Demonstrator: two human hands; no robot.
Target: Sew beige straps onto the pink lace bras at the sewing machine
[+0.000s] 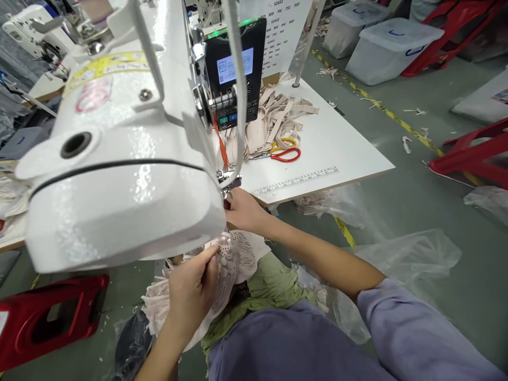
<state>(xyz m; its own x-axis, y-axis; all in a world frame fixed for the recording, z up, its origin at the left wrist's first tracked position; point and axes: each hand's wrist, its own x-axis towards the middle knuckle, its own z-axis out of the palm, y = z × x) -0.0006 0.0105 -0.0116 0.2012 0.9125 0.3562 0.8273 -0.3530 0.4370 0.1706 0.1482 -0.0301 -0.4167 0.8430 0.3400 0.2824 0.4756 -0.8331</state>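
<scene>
Pinching with thumb and finger pressed together, the left hand point(190, 288) is holding the pale lace cloth point(244, 254) in the head view. Just off the near corner of the white table point(341, 153), the cloth is hanging on the person's side. Beside that corner, the right hand point(245, 211) is sitting by the front of the sewing machine point(127, 211); its fingertips are partly hiding, so I cannot tell how tight its grip is. Both hands seem to be lining up the cloth for sewing. Next, the work is probably calling for holding the edge flat and feeding it gently.
</scene>
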